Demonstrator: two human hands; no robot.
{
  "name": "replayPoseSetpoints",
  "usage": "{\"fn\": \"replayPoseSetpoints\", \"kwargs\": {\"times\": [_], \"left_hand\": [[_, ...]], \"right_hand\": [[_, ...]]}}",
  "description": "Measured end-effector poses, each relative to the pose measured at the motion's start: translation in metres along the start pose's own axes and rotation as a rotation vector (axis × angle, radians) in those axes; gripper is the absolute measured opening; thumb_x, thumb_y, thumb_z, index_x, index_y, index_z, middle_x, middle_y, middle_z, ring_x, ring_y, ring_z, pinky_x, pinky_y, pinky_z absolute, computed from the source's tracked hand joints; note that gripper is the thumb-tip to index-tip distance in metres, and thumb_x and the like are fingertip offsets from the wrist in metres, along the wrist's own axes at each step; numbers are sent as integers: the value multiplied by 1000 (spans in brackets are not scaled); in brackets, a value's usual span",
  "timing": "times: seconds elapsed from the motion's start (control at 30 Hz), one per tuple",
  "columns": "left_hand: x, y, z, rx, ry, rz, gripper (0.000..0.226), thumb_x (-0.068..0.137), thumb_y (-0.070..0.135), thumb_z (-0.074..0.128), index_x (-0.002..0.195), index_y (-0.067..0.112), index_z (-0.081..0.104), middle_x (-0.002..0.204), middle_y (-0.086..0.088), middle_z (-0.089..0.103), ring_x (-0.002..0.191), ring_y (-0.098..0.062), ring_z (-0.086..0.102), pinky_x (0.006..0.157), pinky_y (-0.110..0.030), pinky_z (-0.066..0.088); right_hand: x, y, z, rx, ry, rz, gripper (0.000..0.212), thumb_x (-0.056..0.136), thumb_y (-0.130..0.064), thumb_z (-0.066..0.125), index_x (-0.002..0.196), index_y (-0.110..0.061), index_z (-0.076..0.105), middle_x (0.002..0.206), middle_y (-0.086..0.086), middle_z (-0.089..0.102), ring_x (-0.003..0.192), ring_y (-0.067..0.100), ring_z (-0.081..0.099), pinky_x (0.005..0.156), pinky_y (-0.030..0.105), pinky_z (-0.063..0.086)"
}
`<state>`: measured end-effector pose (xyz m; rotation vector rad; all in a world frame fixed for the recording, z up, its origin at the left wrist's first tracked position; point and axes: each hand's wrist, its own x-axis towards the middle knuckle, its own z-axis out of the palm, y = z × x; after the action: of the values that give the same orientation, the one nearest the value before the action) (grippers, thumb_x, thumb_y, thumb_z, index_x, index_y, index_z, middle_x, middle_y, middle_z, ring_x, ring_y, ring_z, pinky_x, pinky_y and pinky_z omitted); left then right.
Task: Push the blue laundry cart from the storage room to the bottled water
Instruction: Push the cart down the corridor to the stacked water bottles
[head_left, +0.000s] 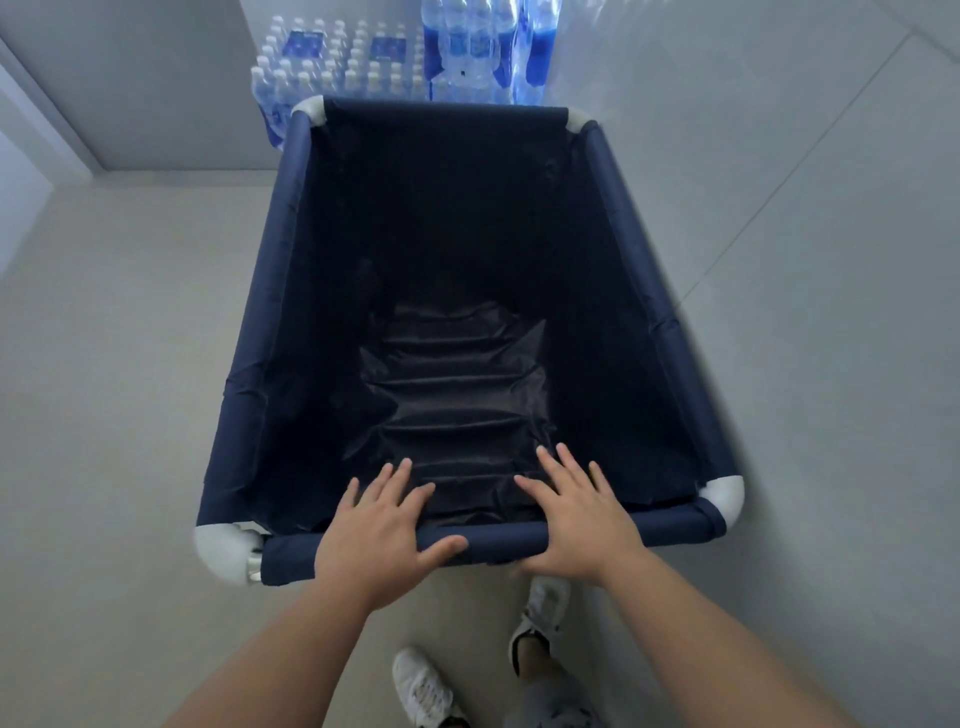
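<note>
Ten fingers, entered first: we log them spread and flat, none curled under the bar, so nothing is gripped. Our left hand (376, 530) lies palm-down on the near rail (488, 540), a fabric-sleeved navy tube, its thumb stretched along the tube's top. Our right hand (576, 514) lies just beside it on the same rail, fingers reaching over the edge into the bin.

Item: one blue laundry cart (291, 291), a navy cloth bin slung on a tube frame with white plastic corner joints (727, 499). Contents: nothing that we can see; the creased dark lining shows at the bottom.

Item: bottled water (332, 62), shrink-wrapped packs of clear bottles with white caps and blue labels, stacked on the floor against the grey wall. The cart's far rail sits just before them; whether it touches, we cannot tell.

Item: a pair of white trainers (423, 686) on the pale tiled floor (104, 364), mid-stride behind the cart.

Step in hand, as we judge it: the last of the push, the cart near arrival. The next move calls for only light palm pressure, or none, then a stop short of toppling the packs.
</note>
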<state>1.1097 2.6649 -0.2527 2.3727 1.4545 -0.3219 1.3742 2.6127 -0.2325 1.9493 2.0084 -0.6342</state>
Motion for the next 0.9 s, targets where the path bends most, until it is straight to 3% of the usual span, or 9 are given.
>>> {"fn": "replayPoseSetpoints", "kwargs": {"times": [0.13,0.5,0.9], "left_hand": [[0,4,-4,-14,17,-22,114,70,93,-16,156,36,33,172,2,9,157,-17,3,127,-50,3],[2,2,-1,-2,6,-25,99,79,90,1,144,35,50,168,3,27,155,-17,17,126,-47,11],[8,1,-1,-10,16,-28,108,72,93,-9,148,37,45,169,4,22,155,-16,14,126,-47,10]], "right_hand": [[2,4,3,13,-13,1,119,55,-99,42,155,-40,18,167,-5,-6,150,15,-18,121,52,-3],[10,5,9,11,-43,-7,113,57,-99,37,153,-41,23,167,-7,7,152,14,-4,121,51,4],[15,8,6,23,-54,-22,118,53,-100,34,154,-40,21,167,-6,10,152,15,-1,121,52,4]]}}
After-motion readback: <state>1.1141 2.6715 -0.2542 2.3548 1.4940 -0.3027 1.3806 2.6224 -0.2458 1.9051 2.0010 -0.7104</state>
